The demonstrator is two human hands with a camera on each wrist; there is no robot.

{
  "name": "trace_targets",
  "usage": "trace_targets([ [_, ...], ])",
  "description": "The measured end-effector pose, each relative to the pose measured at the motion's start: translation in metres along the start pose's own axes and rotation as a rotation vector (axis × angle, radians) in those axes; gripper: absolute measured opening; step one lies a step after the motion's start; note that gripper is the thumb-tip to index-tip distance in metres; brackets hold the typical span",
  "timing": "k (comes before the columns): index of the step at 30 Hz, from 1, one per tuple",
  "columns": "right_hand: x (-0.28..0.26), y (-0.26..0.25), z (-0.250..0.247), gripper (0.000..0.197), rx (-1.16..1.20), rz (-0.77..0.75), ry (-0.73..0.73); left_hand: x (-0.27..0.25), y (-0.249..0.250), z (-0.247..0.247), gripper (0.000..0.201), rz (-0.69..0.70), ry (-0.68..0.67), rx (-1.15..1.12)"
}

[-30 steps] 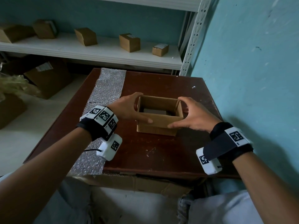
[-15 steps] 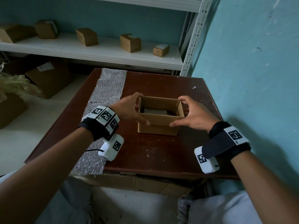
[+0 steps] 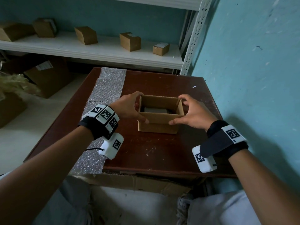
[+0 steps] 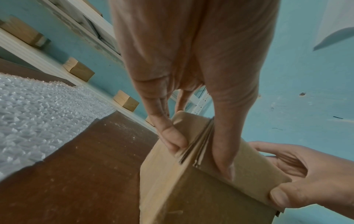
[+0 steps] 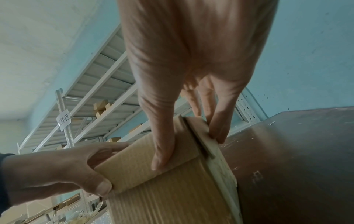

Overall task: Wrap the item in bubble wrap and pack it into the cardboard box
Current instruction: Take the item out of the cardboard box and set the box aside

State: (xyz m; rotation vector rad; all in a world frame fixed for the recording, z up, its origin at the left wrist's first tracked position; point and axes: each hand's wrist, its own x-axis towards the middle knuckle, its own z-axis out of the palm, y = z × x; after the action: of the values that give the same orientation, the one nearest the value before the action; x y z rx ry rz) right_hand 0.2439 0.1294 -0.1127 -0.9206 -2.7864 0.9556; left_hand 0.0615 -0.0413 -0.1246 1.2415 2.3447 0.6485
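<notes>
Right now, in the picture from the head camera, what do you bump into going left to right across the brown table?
Bubble wrap → left hand → cardboard box → right hand → blue wall.

Right hand (image 5: 191, 68) grips cardboard box (image 5: 172, 197): thumb pressed flat on near flap, fingers (image 5: 218, 130) curled against the side flap. Left hand (image 5: 57, 171) pinches the same near flap's other end, thumb on top. Box sits on dark brown surface (image 5: 296, 166). Metal shelving (image 5: 91, 106) with small cartons behind.
</notes>
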Motion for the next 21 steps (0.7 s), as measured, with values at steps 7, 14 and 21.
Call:
trace_targets([
  [7,0.002,0.002,-0.001,0.113,0.006,-0.001,0.0,0.0,0.001,-0.001,0.106,-0.009,-0.003,-0.01],
  [14,0.003,0.004,-0.002,0.12,0.012,0.012,-0.001,0.003,0.004,0.0,0.102,-0.001,0.002,-0.02],
  [21,0.009,0.014,-0.008,0.101,-0.001,0.025,0.069,0.016,0.015,0.003,0.1,0.001,0.019,-0.015],
])
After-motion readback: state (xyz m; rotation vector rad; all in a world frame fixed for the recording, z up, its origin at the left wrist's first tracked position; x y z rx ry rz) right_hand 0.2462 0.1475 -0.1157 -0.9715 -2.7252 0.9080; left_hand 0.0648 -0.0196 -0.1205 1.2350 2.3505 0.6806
